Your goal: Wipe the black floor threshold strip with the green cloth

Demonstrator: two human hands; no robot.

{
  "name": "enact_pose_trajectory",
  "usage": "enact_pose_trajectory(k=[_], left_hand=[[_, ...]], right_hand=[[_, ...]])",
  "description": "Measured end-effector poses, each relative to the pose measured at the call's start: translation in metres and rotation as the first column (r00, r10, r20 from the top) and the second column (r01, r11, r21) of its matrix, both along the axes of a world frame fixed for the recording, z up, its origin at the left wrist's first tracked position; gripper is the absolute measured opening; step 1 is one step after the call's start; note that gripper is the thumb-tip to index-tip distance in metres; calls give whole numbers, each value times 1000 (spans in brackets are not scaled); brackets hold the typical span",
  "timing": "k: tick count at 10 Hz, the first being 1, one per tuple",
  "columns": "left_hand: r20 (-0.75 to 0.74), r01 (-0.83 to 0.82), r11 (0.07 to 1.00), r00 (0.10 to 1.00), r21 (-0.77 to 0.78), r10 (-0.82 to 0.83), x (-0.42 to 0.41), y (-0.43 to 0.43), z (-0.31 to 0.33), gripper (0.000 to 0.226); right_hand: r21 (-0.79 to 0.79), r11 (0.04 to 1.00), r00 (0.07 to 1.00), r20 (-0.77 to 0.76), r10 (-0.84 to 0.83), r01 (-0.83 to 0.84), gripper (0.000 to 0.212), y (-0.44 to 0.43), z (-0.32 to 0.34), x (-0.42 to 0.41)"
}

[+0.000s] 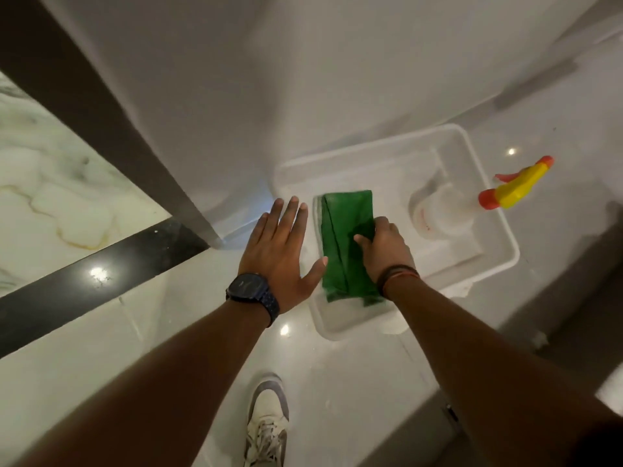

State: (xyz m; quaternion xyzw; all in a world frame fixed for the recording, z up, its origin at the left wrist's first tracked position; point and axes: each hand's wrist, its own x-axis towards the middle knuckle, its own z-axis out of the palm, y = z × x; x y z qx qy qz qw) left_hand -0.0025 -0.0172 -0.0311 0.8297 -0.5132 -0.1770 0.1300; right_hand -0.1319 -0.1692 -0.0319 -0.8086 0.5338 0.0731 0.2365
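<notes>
A folded green cloth (344, 230) lies in a white plastic tub (499, 237) on the floor. My right hand (384, 251) grips the cloth's right edge, fingers curled over it. My left hand (279, 254), with a dark watch on the wrist, hovers flat and open just left of the cloth, thumb near its lower left edge. The black floor threshold strip (84, 281) runs diagonally across the pale floor to the left, ending at the foot of a door edge.
A white spray bottle (441, 214) with a yellow and orange trigger head (515, 188) stands in the tub's right side. A white door (202, 96) with a dark edge rises behind the tub. My shoe (266, 419) is on the floor below. Marble flooring lies left of the strip.
</notes>
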Motion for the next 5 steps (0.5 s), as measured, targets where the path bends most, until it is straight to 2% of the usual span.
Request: enact_pose_trajectory(k=[1,2,3,4,5], left_hand=[[80,86,995,993,60,-91,-7,-2,-19,88],[132,116,992,984,57,-123,-8,-1,-28,88],[130,120,993,984,20,-122,-5,2,-24,90],[136,98,995,986,-5,-96,10,19,-11,92],[80,69,996,995,-54,-65,29,48,14,88]], right_hand=[[-211,971,993,-10,115,-114,63,18,-26,-10],[-220,901,927,-140,349,-373,64,30,-42,-12],[-169,880,883,-251,396,-443,65,31,-45,-10],[-208,883,899,-231,373,-420,66,35,-25,-2],[-266,896,932,-24,362,-356,54,50,9,13]])
